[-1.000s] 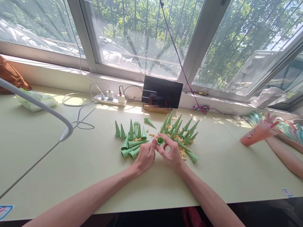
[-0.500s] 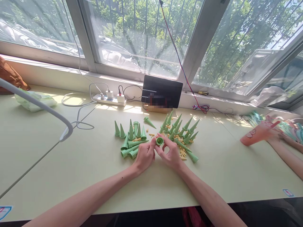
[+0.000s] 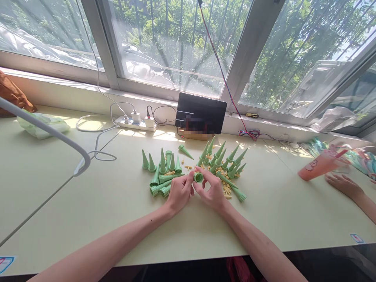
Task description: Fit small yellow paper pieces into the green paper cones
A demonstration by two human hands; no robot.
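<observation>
Both my hands meet at the middle of the pale green table [image 3: 88, 203]. My right hand [image 3: 212, 192] pinches a green plastic cone [image 3: 199, 177] whose open wide end faces me. My left hand [image 3: 179, 192] is closed with its fingertips at the cone's left side, and I cannot make out whether it holds anything small. Left of my hands lies a group of green cones [image 3: 161, 172], some upright, some on their sides. Another cluster of green cones [image 3: 225, 160] stands to the right. Small yellow pieces [image 3: 226, 190] are scattered among them.
A dark tablet [image 3: 201, 114] leans against the window sill behind the cones. A white power strip [image 3: 135, 123] with cables lies at the back left. A white lamp arm [image 3: 47, 133] crosses the left. Another person's hand [image 3: 343, 185] rests at the right beside an orange cup [image 3: 319, 167].
My hands have stayed in place, turning the cone slightly. The other person's hand at the right has drawn away from the orange cup and now lies on the table.
</observation>
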